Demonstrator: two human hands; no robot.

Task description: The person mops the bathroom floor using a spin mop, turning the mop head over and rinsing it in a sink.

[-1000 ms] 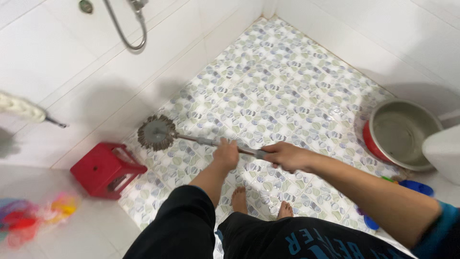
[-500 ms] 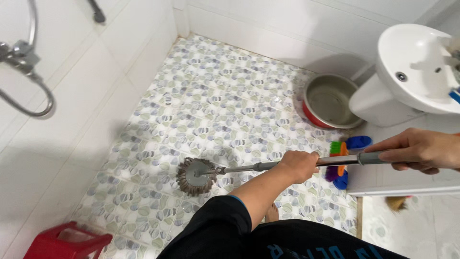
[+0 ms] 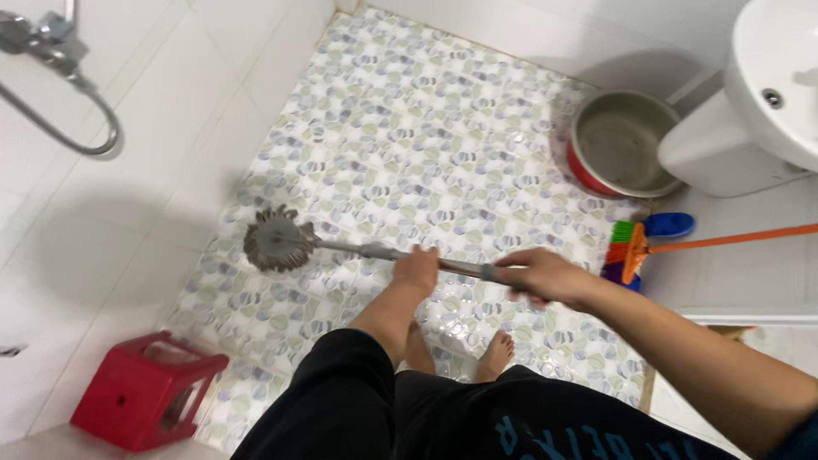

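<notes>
While both hands grip mop (image 3: 281, 241) handle, left hand (image 3: 417, 270) fingers wrapped mid-shaft, right hand (image 3: 545, 276) fingers closed further back; mop head down on patterned floor (image 3: 443, 145) near red stool (image 3: 145, 391).

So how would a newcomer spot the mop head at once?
Start at the white wall on the left and drop to the patterned floor beside it. The mop head is the round grey disc fringed with brown strands, ending the pole both hands grip.
</notes>
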